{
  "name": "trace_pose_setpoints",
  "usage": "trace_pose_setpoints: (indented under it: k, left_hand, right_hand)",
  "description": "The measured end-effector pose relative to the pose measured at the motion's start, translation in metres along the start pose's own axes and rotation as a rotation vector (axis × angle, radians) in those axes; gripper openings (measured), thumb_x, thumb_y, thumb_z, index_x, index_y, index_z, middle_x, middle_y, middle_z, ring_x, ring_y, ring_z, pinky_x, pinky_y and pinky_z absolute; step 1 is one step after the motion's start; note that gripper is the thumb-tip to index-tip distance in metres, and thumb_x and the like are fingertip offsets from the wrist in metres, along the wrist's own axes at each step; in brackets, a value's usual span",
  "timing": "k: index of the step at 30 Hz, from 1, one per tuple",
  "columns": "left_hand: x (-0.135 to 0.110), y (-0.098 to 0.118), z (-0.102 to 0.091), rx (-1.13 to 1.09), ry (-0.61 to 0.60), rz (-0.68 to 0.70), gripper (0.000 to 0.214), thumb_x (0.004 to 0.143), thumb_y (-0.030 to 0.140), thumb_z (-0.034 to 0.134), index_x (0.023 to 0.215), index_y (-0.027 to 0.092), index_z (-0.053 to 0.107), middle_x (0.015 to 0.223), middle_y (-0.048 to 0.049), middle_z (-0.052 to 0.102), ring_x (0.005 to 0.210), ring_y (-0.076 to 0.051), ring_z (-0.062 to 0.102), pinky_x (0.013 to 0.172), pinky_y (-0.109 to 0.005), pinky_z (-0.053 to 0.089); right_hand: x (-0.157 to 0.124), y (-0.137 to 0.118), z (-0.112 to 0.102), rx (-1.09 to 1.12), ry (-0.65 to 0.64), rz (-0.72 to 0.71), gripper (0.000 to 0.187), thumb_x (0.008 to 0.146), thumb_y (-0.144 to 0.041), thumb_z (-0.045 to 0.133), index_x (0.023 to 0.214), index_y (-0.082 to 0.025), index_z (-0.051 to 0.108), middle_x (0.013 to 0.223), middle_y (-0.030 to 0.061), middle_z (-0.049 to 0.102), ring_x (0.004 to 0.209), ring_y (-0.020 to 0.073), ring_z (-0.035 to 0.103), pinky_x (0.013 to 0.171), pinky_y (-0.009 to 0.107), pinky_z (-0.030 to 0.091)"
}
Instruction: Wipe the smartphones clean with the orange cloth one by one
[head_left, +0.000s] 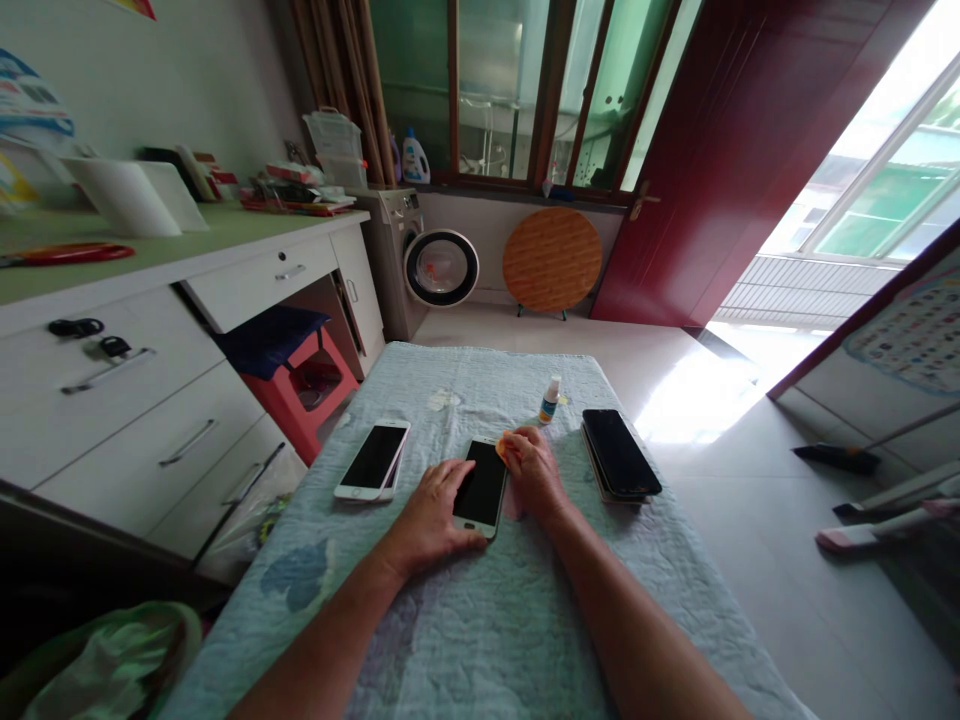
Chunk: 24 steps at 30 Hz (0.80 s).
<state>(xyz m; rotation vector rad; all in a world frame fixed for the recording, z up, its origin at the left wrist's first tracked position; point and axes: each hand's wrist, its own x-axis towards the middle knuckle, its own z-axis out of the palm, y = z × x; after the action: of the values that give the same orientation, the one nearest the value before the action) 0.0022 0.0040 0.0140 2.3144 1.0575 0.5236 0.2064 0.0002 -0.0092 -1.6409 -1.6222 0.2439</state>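
A white-framed smartphone [480, 490] with a dark screen lies face up on the cloth-covered table. Along its left side and lower edge, my left hand [435, 505] grips it between thumb and fingers. My right hand [534, 468] is closed on an orange cloth [504, 450], pressed against the phone's upper right edge. Two stacked phones [375, 462], the top one white, lie to the left. On the right is another stack with a black phone [621, 452] on top. Beyond my right hand stands a small spray bottle [550, 400] with a white cap.
A pale blue quilted cloth [450, 630] covers the table. A red stool [300, 385] and white drawers [150, 390] are at the left. Behind stand a washing machine [397, 250] with its door open and a round wooden board [553, 260]. A broom [836, 458] lies at the right.
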Motion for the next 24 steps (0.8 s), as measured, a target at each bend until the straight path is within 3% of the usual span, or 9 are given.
trace_pose_setpoints:
  k: [9,16,21,24]
  left_hand:
    - [0.0,-0.006,0.011,-0.025,0.095,0.03,0.1,0.051,0.05,0.084,0.138,0.019,0.046,0.133,-0.0163,0.053,0.124,-0.036,0.049,0.106,-0.051,0.039]
    - [0.0,-0.009,0.015,0.018,0.067,0.003,0.108,0.052,0.062,0.08,0.141,0.015,0.041,0.135,-0.0192,0.05,0.126,-0.037,0.046,0.108,-0.051,0.036]
    - [0.0,-0.009,0.02,0.07,0.127,0.034,0.1,0.058,0.061,0.077,0.141,0.017,0.041,0.131,-0.0174,0.052,0.122,-0.036,0.05,0.106,-0.049,0.039]
    - [0.0,-0.008,0.021,0.1,0.152,0.053,0.093,0.062,0.06,0.075,0.138,0.016,0.044,0.126,-0.0166,0.054,0.118,-0.034,0.052,0.103,-0.047,0.042]
  right_hand:
    - [-0.007,-0.013,-0.013,-0.042,-0.159,-0.109,0.021,0.087,-0.012,0.051,0.079,-0.019,0.069,0.09,0.0034,0.057,0.082,0.0139,0.055,0.076,0.025,0.042]
    - [-0.016,-0.029,-0.022,-0.017,-0.322,-0.179,0.02,0.084,-0.012,0.054,0.071,-0.019,0.067,0.084,0.0008,0.056,0.074,0.0104,0.054,0.069,0.021,0.041]
    - [-0.021,-0.042,-0.03,0.042,-0.514,-0.229,0.016,0.077,-0.01,0.058,0.072,-0.02,0.069,0.084,-0.0013,0.057,0.066,0.0075,0.053,0.063,0.019,0.04]
    - [-0.023,-0.044,-0.031,0.068,-0.537,-0.223,0.015,0.077,-0.011,0.058,0.073,-0.02,0.069,0.085,-0.0014,0.057,0.063,0.0066,0.052,0.062,0.019,0.039]
